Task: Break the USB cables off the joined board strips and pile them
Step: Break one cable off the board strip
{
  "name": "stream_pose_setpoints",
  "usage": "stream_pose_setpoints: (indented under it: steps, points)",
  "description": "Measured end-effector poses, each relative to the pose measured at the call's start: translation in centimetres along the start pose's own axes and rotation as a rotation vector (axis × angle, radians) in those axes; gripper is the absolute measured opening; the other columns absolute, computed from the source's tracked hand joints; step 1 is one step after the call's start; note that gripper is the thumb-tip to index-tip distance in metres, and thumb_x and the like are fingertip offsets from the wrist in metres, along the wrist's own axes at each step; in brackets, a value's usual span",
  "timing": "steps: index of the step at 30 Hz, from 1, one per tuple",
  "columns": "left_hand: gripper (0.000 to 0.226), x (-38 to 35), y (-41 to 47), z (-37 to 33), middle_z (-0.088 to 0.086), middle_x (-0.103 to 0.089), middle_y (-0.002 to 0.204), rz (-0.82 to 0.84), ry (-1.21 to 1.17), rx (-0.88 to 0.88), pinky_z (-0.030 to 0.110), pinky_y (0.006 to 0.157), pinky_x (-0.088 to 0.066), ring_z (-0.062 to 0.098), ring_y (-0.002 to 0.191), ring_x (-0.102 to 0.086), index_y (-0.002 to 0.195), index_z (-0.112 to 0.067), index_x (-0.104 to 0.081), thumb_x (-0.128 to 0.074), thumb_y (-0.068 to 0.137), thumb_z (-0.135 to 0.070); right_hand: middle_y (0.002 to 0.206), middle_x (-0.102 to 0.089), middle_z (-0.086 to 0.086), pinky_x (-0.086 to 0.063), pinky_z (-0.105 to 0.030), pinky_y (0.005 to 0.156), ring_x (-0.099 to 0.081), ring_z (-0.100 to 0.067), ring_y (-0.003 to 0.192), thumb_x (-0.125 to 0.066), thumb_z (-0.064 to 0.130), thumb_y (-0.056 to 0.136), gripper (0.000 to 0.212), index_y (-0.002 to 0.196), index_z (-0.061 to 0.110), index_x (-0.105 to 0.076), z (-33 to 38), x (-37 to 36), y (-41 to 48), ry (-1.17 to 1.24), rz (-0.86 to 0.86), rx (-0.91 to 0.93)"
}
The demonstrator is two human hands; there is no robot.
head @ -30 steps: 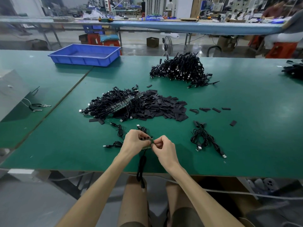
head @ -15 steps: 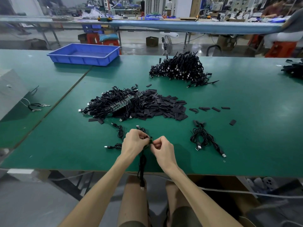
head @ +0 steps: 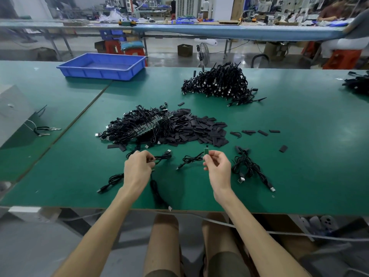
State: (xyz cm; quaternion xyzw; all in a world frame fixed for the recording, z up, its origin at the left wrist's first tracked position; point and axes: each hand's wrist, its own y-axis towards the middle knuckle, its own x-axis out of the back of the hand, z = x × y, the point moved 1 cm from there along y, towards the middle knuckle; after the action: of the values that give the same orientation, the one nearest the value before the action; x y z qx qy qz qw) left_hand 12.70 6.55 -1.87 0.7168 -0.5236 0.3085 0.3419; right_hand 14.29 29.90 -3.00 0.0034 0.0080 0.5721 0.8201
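USB cable [head: 191, 159] pinched in right hand [head: 217, 168], another clamped in left hand [head: 137, 170], bare table [head: 309, 166] between.

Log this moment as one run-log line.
left hand: grips cable | right hand: holds snapped-off board piece | hands apart

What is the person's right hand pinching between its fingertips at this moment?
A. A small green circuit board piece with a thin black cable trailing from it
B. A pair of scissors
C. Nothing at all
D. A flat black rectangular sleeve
A: the right hand holds a small green circuit board piece upright above the green table, with a thin black cable trailing off to the left.
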Motion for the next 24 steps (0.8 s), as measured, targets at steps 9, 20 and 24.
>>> stream_pose_setpoints:
  steps: [9,20,24]
  points:
    - [0.037,-0.8,-1.5,-5.3,-0.012,-0.062,0.121,0.305,-0.471,-0.300,0.035,0.096,-0.054,0.003,0.108,-0.062,0.133,-0.027,-0.061,-0.067,0.096,-0.028,0.099,-0.071,0.003,-0.053,-0.023,0.083,-0.065,-0.009,0.092,-0.067,0.017,0.100,0.009,0.098,0.025,-0.070,0.8,-0.1,0.1,-0.050,0.091,0.073]
    - [0.017,-1.7,-1.4,-7.9,-0.010,-0.073,0.082,0.337,-0.489,-0.367,0.023,0.069,-0.053,0.006,0.073,-0.068,0.102,-0.019,-0.077,-0.067,0.097,-0.032,0.095,-0.072,0.007,-0.054,-0.026,0.082,-0.067,-0.011,0.092,-0.072,0.012,0.095,0.014,0.092,0.025,-0.078,2.3,1.9,0.5,-0.209,0.249,0.274]
    - [0.014,-2.3,-1.2,-7.4,-0.004,-0.072,0.088,0.428,-0.384,-0.381,0.024,0.072,-0.049,0.009,0.075,-0.062,0.098,-0.017,-0.076,-0.074,0.092,-0.030,0.095,-0.073,0.008,-0.055,-0.030,0.080,-0.067,-0.012,0.087,-0.073,0.008,0.093,0.016,0.097,0.023,-0.076,2.4,1.9,0.7,-0.198,0.277,0.259]
